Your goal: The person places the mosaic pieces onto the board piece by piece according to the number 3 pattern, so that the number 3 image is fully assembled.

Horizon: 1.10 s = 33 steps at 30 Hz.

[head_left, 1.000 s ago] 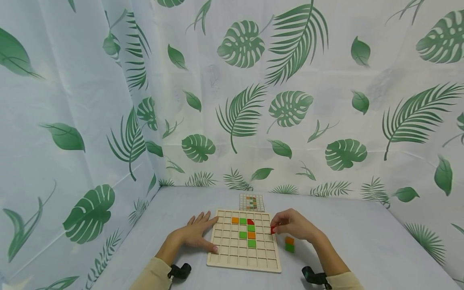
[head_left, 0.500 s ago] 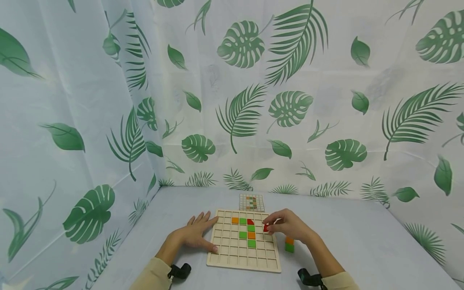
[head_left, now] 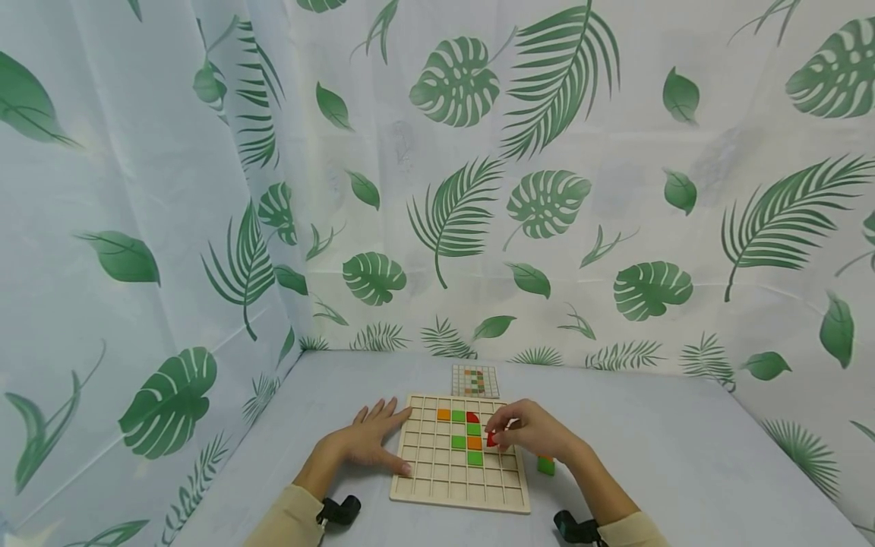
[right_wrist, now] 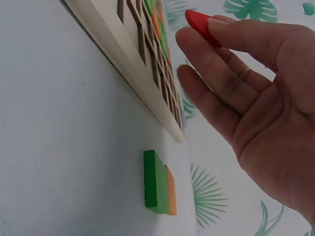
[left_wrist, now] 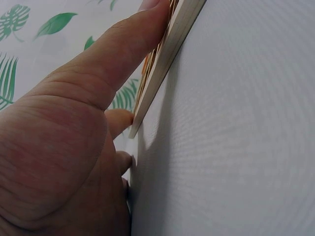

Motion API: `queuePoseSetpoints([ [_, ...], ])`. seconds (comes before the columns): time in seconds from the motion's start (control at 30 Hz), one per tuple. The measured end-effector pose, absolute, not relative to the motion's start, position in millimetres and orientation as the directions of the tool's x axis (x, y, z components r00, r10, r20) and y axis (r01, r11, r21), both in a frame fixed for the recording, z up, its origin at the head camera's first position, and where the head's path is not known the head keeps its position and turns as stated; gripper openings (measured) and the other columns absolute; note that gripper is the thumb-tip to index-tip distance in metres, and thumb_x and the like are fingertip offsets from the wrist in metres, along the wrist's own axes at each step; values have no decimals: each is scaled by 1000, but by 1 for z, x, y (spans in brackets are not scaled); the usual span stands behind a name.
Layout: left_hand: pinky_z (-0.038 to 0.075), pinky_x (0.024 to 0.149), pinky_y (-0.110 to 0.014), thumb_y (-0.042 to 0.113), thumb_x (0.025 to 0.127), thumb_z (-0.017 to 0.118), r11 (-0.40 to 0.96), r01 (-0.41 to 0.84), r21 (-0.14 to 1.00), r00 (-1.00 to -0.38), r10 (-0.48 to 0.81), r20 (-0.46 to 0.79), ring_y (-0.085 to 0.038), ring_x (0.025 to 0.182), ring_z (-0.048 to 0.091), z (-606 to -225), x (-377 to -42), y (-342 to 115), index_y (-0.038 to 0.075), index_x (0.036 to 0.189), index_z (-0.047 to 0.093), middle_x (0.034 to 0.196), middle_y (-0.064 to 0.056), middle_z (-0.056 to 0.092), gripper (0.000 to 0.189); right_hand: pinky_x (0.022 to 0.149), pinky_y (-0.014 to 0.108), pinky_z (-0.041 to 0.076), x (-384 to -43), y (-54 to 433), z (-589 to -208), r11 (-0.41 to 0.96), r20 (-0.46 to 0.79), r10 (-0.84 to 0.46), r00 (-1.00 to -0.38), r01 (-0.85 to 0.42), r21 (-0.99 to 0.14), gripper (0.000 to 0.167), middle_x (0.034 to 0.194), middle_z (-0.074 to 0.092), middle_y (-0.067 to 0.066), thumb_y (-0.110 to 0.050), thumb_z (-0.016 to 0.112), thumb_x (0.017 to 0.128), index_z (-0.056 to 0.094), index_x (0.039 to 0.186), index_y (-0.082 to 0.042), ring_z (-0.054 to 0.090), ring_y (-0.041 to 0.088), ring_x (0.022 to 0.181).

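A square wooden grid board lies on the table with orange, green and red tiles in several cells. At its left edge, my left hand rests with spread fingers, the thumb on the rim. My right hand pinches a red tile between thumb and fingers, over the right part of the board, beside the orange tile. A rounded red tile sits in an upper cell, with a green tile to its left. In the right wrist view the held tile is tilted above the board.
Right of the board, a green tile and an orange tile lie side by side on the table, partly under my right hand in the head view. A small patterned card lies behind the board. A leaf-print curtain encloses the table.
My right hand has moved left from the board's right edge with the red tile, over the cells near the orange tile. My left hand has stayed in place.
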<state>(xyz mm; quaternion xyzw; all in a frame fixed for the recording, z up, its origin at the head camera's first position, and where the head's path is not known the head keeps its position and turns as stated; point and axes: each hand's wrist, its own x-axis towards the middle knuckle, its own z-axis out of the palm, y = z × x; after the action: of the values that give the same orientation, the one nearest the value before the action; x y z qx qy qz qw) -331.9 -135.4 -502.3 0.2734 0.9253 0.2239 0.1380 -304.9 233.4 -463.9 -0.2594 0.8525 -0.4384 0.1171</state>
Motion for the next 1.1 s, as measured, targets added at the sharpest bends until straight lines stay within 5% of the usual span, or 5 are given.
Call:
queuePoseSetpoints([
  [0.73,3,129,-64,76,75,76,759,433,487,-818,557,-141,-41,163,2,-499,-330,-133,22,167,25,175,-19,9,118,62,19,47,-304,212,-474,476,30,-625,-780,-411,-778,4,87,77,0,-13,82,89,82,93,-15,56,4,72],
  [1.1,3,129,-65,76,75,76,756,434,490,-818,558,-137,-41,163,2,-500,-331,-133,22,167,25,175,-19,9,119,64,18,48,-302,206,-476,437,21,-672,-740,-420,-795,4,87,79,3,-6,81,88,82,92,-8,58,1,72],
])
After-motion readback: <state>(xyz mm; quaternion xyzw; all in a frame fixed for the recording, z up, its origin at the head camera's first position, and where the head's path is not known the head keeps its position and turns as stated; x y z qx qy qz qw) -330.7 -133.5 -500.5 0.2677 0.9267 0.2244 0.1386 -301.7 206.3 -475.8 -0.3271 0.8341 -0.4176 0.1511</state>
